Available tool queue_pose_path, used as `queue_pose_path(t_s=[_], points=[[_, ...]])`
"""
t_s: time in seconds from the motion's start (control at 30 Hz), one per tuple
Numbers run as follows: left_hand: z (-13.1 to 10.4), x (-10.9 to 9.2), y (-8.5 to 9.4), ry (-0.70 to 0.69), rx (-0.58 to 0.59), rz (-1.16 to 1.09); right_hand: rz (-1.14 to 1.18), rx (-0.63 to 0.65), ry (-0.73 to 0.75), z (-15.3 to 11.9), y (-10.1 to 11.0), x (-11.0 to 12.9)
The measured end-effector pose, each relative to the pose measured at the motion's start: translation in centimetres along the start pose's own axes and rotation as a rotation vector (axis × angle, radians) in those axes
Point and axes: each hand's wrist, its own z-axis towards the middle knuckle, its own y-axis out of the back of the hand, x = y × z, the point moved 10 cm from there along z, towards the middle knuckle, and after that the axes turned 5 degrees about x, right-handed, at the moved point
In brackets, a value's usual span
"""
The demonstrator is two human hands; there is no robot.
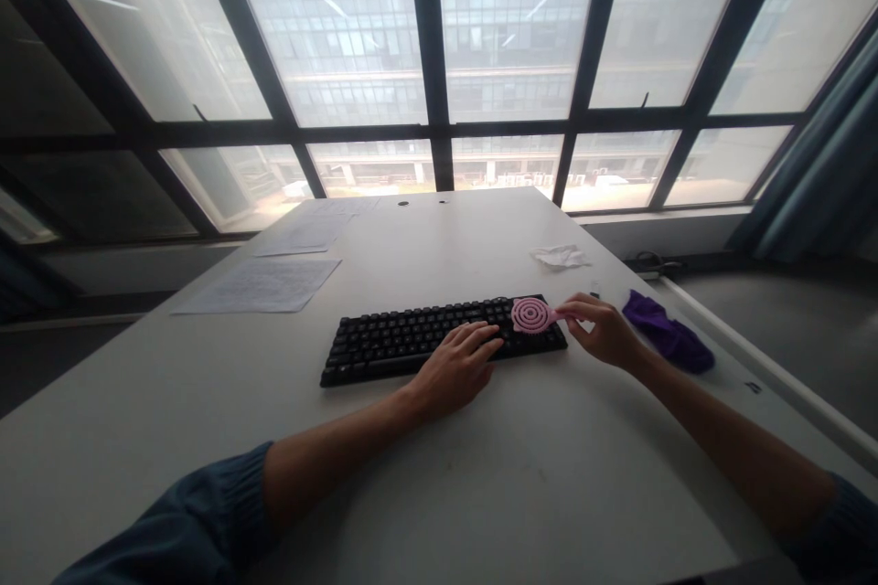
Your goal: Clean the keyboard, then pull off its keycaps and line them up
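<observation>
Pink brush (530, 315) over the right end of a black keyboard (384, 344).
The right hand (602, 329) has its grip pinched on the brush's handle, while the left hand (458, 367) lies on the keyboard, grip loosely spread, palm down; a purple cloth (667, 331) (rather crumpled) sits on the counter (398, 265) near the right hand, a white tissue (560, 257) beyond the brush, papers (261, 285) off to the left.

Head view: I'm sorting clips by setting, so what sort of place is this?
Probably an office or similar workroom: a keyboard and papers lie on a white table facing large windows, with a building outside.
</observation>
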Motion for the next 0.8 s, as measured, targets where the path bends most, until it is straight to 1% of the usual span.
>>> queue_pose_path(t_s=[0.13, 0.27, 0.37, 0.5, 0.6, 0.67, 0.73, 0.8], points=[[-0.1, 0.0, 0.1, 0.0, -0.007, -0.008, 0.009, -0.026, -0.012, 0.0, 0.8, -0.4], [-0.1, 0.1, 0.0, 0.002, -0.001, -0.009, 0.047, 0.033, 0.001, 0.1, 0.5, -0.4], [-0.1, 0.1, -0.1, 0.002, 0.007, -0.005, 0.033, 0.05, -0.029, 0.1, 0.5, -1.3], [-0.1, 0.1, -0.1, 0.005, -0.004, -0.011, 0.002, -0.024, -0.109, -0.2, 1.6, -3.3], [0.0, 0.1, 0.0, 0.003, -0.01, -0.016, 0.017, -0.075, -0.139, -0.4, 2.2, -4.2], [0.0, 0.0, 0.1, 0.0, -0.015, -0.016, 0.05, -0.072, -0.129, -0.4, 2.1, -4.2], [0.0, 0.0, 0.1, 0.0, -0.015, -0.017, 0.078, -0.03, -0.102, -0.2, 1.7, -3.8], [0.0, 0.1, 0.1, 0.001, -0.013, -0.017, 0.054, -0.005, -0.088, -0.1, 1.6, -3.6]])
